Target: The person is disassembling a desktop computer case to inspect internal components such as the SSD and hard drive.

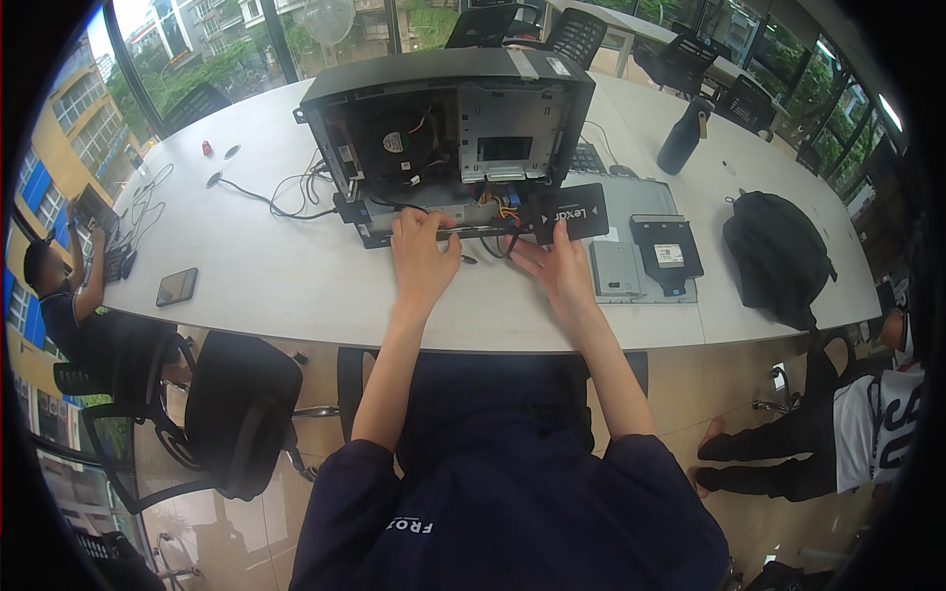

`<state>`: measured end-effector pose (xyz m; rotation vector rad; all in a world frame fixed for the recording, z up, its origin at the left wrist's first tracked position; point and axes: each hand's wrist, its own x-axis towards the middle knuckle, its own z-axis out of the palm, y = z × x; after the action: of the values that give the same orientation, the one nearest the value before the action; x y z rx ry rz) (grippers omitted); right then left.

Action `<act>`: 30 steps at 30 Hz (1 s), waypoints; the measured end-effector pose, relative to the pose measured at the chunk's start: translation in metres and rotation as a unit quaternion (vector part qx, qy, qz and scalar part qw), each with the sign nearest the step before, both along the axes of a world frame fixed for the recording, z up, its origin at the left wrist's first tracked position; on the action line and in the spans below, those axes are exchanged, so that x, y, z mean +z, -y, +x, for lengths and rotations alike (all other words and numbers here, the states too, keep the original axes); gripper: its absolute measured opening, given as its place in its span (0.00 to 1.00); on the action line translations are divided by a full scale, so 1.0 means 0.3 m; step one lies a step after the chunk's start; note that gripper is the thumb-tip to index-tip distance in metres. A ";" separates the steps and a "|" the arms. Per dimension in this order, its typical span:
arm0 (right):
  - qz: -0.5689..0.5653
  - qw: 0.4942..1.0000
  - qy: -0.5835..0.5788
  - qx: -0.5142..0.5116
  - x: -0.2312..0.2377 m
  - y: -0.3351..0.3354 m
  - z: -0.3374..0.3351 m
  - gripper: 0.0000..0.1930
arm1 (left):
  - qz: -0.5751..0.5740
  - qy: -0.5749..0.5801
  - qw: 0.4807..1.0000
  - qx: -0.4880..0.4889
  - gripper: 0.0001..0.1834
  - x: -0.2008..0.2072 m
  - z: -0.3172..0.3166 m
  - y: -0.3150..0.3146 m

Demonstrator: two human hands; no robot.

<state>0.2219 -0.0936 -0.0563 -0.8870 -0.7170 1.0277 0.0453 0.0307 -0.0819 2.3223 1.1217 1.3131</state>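
An opened black desktop computer case (448, 84) stands on the table, its fan, metal drive bracket and coloured wires showing. At its lower front edge, my left hand (426, 258) is closed with bent fingers and thumb near a thin dark cable; what lies between them is hidden. My right hand (558, 274) holds a flat black solid-state drive (574, 214) by its lower edge, thumb on its front face. The drive is tilted beside the case's lower right corner. A black cable (500, 246) loops between the case and my right fingers.
Right of the case lies a grey metal side panel (645, 288) bearing a drive in a black caddy (666, 251). Farther right are a dark bottle (682, 138) and a black backpack (777, 258). A phone (177, 287) and cables lie left. Two other people are at the sides.
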 end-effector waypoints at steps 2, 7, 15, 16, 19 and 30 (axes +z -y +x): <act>0.011 1.000 -0.028 0.003 0.004 -0.001 -0.004 0.23 | -0.001 -0.006 1.000 0.004 0.12 -0.001 -0.005 -0.001; 0.019 1.000 -0.016 -0.005 -0.005 -0.005 0.003 0.22 | 0.011 0.001 1.000 0.007 0.10 0.006 0.004 0.010; 0.021 0.999 -0.015 -0.023 0.003 0.000 0.006 0.19 | 0.018 0.015 1.000 0.007 0.14 0.015 -0.001 0.018; 0.023 0.999 -0.013 -0.023 0.002 -0.001 0.005 0.19 | 0.020 -0.022 1.000 0.002 0.14 0.005 -0.015 0.016; 0.029 0.999 -0.008 -0.029 0.005 -0.004 -0.008 0.17 | 0.022 -0.059 0.998 -0.002 0.14 0.000 -0.055 0.027; 0.083 0.981 0.170 -0.031 0.106 -0.114 -0.060 0.16 | -0.121 0.092 0.975 -0.163 0.17 -0.004 -0.201 0.060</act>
<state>0.2040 -0.0594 -0.0247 -0.9435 -1.0406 0.7556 -0.0149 0.0128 -0.0830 2.0500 0.7568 1.1682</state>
